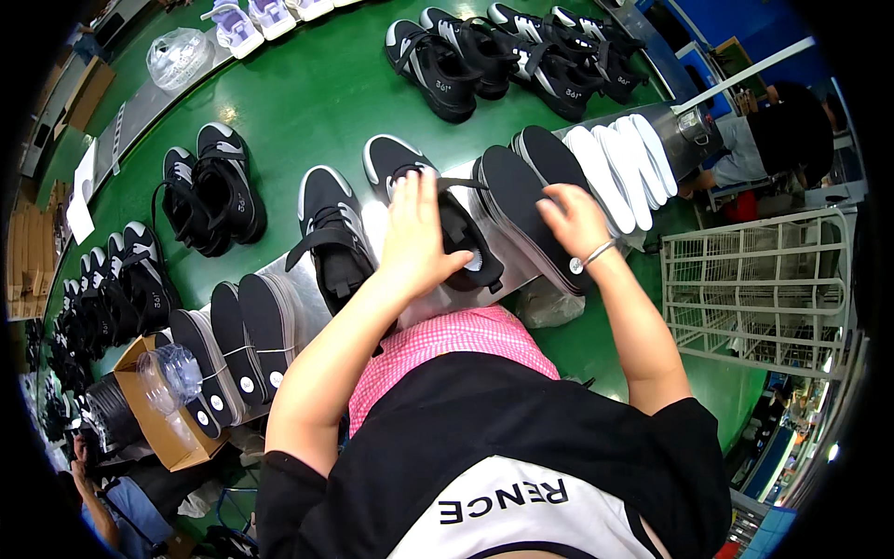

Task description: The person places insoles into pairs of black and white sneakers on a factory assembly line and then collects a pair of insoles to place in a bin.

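Note:
A black sneaker (475,238) with silver trim lies on the metal ledge in front of me, its strap loose to the right. My left hand (415,228) rests on its left side, fingers stretched out and thumb apart by the shoe opening. To the right, my right hand (577,224) is over the edge of a stack of black insoles (517,200); its fingers are slightly bent and apart, with nothing visible in them. The matching sneaker (332,233) sits left of my left hand, its strap also loose.
More black insoles (549,158) and white insoles (610,177) lie at right. At left are banded insole stacks (244,326) and a cardboard box (154,410) with clear plastic. Finished-looking black sneakers (447,79) stand on the green table (317,93). A white wire rack (754,289) stands at right.

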A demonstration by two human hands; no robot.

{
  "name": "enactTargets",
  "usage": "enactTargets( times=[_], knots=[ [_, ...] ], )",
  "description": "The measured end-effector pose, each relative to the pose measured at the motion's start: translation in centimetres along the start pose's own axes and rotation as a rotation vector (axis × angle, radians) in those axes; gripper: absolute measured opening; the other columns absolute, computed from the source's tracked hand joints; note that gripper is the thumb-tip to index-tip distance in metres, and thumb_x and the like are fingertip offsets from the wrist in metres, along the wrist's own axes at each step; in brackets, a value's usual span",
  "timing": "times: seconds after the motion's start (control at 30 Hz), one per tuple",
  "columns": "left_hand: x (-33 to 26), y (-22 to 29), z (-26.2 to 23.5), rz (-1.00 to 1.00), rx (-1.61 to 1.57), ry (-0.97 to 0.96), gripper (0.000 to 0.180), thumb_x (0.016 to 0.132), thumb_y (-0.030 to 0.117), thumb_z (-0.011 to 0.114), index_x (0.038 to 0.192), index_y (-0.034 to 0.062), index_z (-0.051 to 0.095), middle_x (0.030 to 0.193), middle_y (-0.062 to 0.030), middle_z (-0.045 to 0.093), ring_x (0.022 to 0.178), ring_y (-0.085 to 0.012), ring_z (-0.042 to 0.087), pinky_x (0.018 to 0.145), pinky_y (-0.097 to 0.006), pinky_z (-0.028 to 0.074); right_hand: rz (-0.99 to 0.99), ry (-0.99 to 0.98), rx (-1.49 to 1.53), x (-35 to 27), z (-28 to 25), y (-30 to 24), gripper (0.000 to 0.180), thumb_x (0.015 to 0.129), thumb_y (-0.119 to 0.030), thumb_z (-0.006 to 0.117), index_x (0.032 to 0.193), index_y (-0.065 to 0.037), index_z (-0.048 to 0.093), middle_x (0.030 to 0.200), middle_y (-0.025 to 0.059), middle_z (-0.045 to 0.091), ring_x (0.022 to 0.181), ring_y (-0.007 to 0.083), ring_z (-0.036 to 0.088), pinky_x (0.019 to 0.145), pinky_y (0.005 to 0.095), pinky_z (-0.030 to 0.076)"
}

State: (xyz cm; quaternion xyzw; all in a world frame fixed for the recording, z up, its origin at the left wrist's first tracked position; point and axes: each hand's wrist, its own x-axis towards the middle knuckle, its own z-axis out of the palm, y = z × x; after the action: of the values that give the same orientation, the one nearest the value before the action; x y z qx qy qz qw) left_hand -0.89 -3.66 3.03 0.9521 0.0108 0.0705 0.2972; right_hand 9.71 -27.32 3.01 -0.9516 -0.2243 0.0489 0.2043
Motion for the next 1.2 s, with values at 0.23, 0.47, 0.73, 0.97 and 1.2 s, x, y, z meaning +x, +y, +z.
enactTargets(
  times=[0.23, 0.47, 0.73, 0.97, 1.2],
  knots=[
    [2.5, -1.0, 1.3, -0.064, -0.129, 0.082, 0.057, 0.056, 0.016, 0.067, 0.105, -0.0037, 0.046, 0.101, -0.0202, 0.048, 0.096, -0.0348, 0.047, 0.086, -0.039, 0.039, 0.346, -0.068, -0.309, 1.7, 0.4, 6.1, 0.046, 0.063, -0.043, 0.070, 0.092, -0.010, 0.055, 0.097, 0.0097, 0.058, 0.094, 0.0281, 0.055, 0.077, 0.0418, 0.042],
    [2.3, -1.8, 1.1, 0.022, -0.193, 0.137, 0.025, 0.063, 0.003, 0.057, 0.085, 0.0029, 0.045, 0.075, -0.0150, 0.056, 0.077, -0.0345, 0.055, 0.068, -0.041, 0.043, 0.324, 0.044, 0.477, 0.8, -4.3, 5.6, 0.028, 0.078, -0.031, 0.061, 0.076, -0.003, 0.056, 0.061, 0.0044, 0.054, 0.056, 0.0137, 0.055, 0.050, 0.0243, 0.041],
    [3.4, -3.5, 1.8, -0.362, -0.598, 0.097, 0.029, 0.076, 0.015, 0.064, 0.094, 0.0011, 0.046, 0.068, -0.0081, 0.061, 0.061, -0.0142, 0.056, 0.058, -0.027, 0.044, 0.291, -0.826, 0.581, -1.3, -5.5, -6.7, 0.022, 0.075, -0.019, 0.059, 0.062, -0.001, 0.060, 0.056, 0.0006, 0.055, 0.055, 0.0074, 0.050, 0.049, 0.0243, 0.039],
    [3.5, -3.4, 1.7, -0.339, -0.636, 0.001, 0.024, 0.079, 0.013, 0.059, 0.097, -0.0010, 0.054, 0.086, -0.0119, 0.061, 0.080, -0.0171, 0.057, 0.073, -0.028, 0.043, -0.367, -0.382, -0.437, -0.2, 3.9, -10.8, 0.022, 0.069, -0.026, 0.056, 0.073, -0.005, 0.063, 0.083, 0.0130, 0.054, 0.080, 0.0283, 0.056, 0.069, 0.0394, 0.045],
    [2.8, -3.5, 2.2, -0.328, -0.615, 0.124, 0.021, 0.078, 0.014, 0.058, 0.091, -0.0019, 0.053, 0.076, -0.0214, 0.059, 0.078, -0.0367, 0.058, 0.069, -0.040, 0.044, -0.125, -0.794, -0.602, -1.3, -3.4, -11.4, 0.038, 0.065, -0.032, 0.061, 0.091, -0.005, 0.056, 0.088, 0.0155, 0.057, 0.082, 0.0302, 0.059, 0.069, 0.0421, 0.047]
  ],
)
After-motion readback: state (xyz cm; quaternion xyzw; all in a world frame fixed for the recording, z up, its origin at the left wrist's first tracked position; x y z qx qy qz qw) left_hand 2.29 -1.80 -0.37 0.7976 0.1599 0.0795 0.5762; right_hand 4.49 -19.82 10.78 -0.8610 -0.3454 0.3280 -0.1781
